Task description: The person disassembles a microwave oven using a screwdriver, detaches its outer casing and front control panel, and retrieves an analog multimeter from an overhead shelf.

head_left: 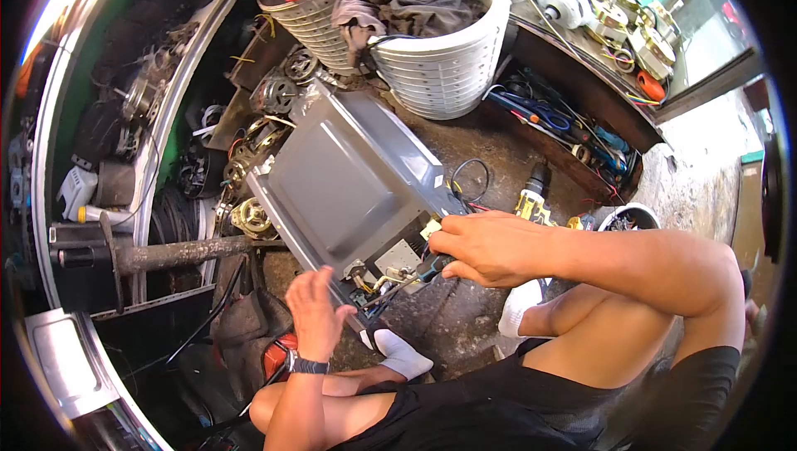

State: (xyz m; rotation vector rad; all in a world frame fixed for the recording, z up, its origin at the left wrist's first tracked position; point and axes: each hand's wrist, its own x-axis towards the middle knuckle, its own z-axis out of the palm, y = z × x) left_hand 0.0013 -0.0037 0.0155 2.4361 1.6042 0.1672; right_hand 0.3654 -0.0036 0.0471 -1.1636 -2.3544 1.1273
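A grey metal appliance housing [336, 173] lies tilted on the floor in front of me, its near end open on wires and small parts [378, 281]. My right hand [486, 248] is closed at the housing's near right corner, round a dark tool [433, 267] whose far end points to the wiring. A pale connector-like piece [430, 229] shows beside its fingers. My left hand [314, 306] is raised by the near left edge, fingers extended and apart, holding nothing.
A yellow drill [532, 198] stands right of the housing, near a small bucket [629, 217]. A tool tray [564, 123] and white basket [440, 65] are behind. Motors [278, 94] line the left side, with a metal bar [187, 253] nearer me.
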